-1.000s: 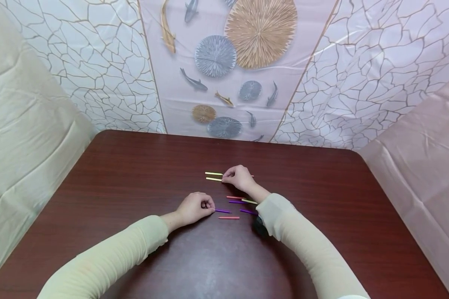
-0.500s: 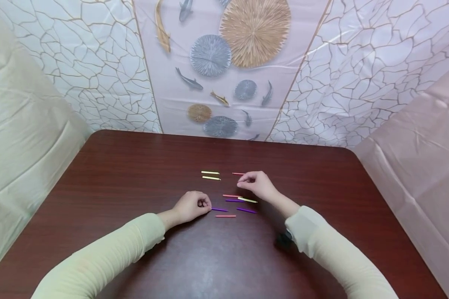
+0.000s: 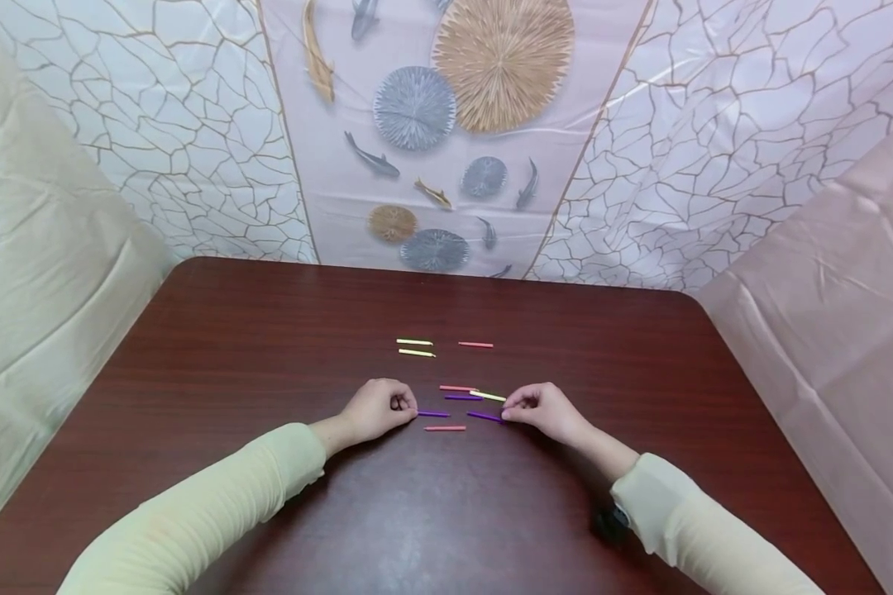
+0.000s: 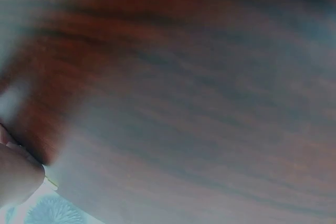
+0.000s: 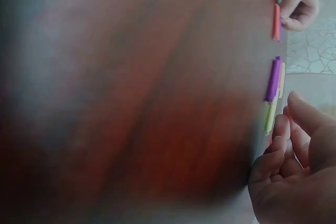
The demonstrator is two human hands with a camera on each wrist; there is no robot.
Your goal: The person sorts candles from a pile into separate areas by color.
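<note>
My left hand [image 3: 378, 411] pinches the left end of a thin purple candle-like stick [image 3: 435, 414] lying on the table. My right hand [image 3: 546, 413] is at the right end of a second purple stick [image 3: 484, 416]. In the right wrist view its thumb and fingers are apart, with no stick between them. A yellow stick [image 3: 487, 396] lies just above that purple one, its right end close to the same hand. The left wrist view shows only a bit of the left hand [image 4: 20, 174]; its fingertips are hidden there.
A red stick [image 3: 445, 428] lies in front of the left-hand purple one. Another red stick [image 3: 457, 387] and a purple stick [image 3: 463, 397] lie behind. Farther back are two yellow sticks [image 3: 416, 353] and a red stick [image 3: 476, 345]. A patterned cloth [image 3: 435, 250] hangs behind the dark table [image 3: 268, 306].
My right hand has left the far yellow sticks and come right and nearer, down to the end of the purple stick. The left hand keeps its place.
</note>
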